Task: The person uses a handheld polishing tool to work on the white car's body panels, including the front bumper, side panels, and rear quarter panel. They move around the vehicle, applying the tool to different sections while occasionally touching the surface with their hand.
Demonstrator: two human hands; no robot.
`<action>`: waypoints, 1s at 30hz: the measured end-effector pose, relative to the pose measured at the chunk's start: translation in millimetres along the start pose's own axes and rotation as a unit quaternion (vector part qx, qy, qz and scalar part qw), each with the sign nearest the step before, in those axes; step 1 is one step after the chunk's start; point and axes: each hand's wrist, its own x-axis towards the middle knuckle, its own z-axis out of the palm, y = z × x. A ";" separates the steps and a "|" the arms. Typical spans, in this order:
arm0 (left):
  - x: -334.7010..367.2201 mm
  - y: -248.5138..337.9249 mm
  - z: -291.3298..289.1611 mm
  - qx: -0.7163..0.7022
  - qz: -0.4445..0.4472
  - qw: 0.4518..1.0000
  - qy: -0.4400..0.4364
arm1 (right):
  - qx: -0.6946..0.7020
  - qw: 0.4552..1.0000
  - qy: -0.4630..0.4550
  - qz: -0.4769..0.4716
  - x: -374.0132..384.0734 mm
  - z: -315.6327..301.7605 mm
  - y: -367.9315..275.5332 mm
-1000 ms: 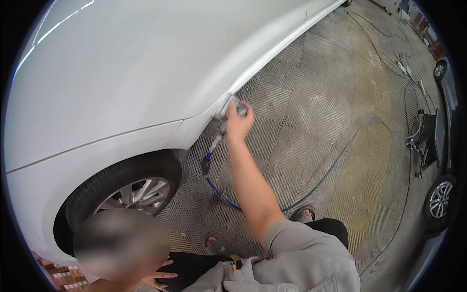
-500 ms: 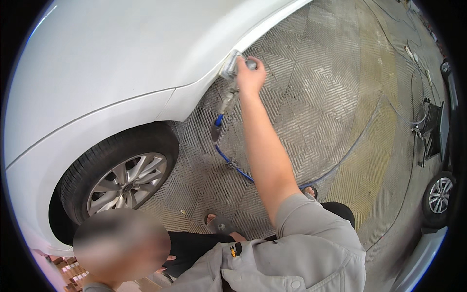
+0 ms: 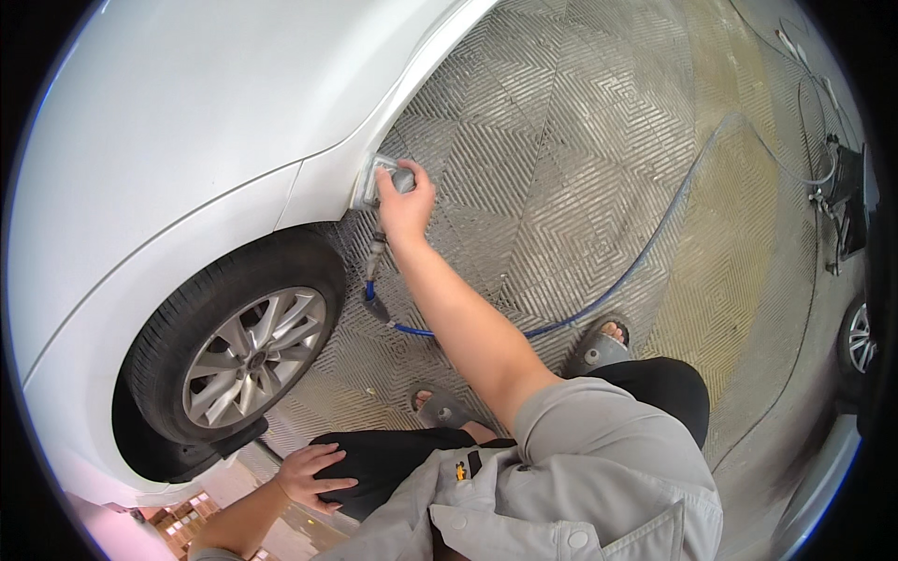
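Note:
My right hand (image 3: pixel 408 213) grips a grey air sander (image 3: pixel 366 190), fingers wrapped round its rounded top. The sander's flat pad is against the lower edge of the white car body (image 3: pixel 224 103), just beyond the wheel arch. From the sander a connector leads to a blue air hose (image 3: pixel 409 330), which passes behind my right forearm and curves off to the right. My left hand (image 3: pixel 313 475) lies on the knee of my black trousers with its fingers spread and nothing in it.
The car's wheel (image 3: pixel 248 351) stands close to my left. My sandalled feet (image 3: pixel 599 351) are on the ribbed floor mats (image 3: pixel 571 196). Hoses and a black metal stand (image 3: pixel 842 210) lie at the far right, near another vehicle's wheel (image 3: pixel 859 337).
My right hand and the sander have moved left and nearer along the car's lower edge, toward the wheel. My left hand has come into fuller view on my knee.

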 end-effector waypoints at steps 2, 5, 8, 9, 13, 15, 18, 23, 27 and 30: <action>-0.4 2.8 1.0 0.003 -0.012 1.000 -0.001 | 0.035 0.999 -0.001 -0.019 19.7 0.4 4.4; -3.5 4.8 2.9 0.006 -0.017 1.000 0.007 | 0.121 0.991 0.029 -0.054 64.8 3.0 -1.5; -8.3 4.8 4.8 0.009 -0.012 1.000 0.012 | 0.191 0.980 0.025 -0.049 113.7 -0.1 -26.4; -10.0 5.0 5.2 0.006 -0.016 1.000 0.010 | 0.190 0.980 0.033 -0.044 124.6 -4.3 -35.4; -15.1 7.9 5.4 0.015 -0.030 0.999 0.002 | 0.260 0.965 -0.012 0.036 154.2 -26.0 -67.4; -14.9 8.4 4.6 0.012 -0.032 0.999 0.004 | 0.247 0.966 -0.017 0.071 150.1 -28.3 -70.3; -9.7 3.4 1.2 0.007 -0.025 1.000 0.003 | 0.235 0.967 -0.028 0.091 114.4 -18.3 -52.6; 6.1 -5.8 -8.0 -0.010 -0.020 0.999 -0.026 | 0.219 0.971 -0.033 0.094 36.6 0.2 -8.8; 20.9 -12.6 -15.7 -0.023 -0.012 0.999 -0.041 | 0.242 0.961 -0.044 0.125 11.5 6.0 7.6; 25.5 -12.8 -18.9 -0.028 -0.016 0.999 -0.037 | 0.228 0.970 -0.021 0.080 41.6 6.3 -2.7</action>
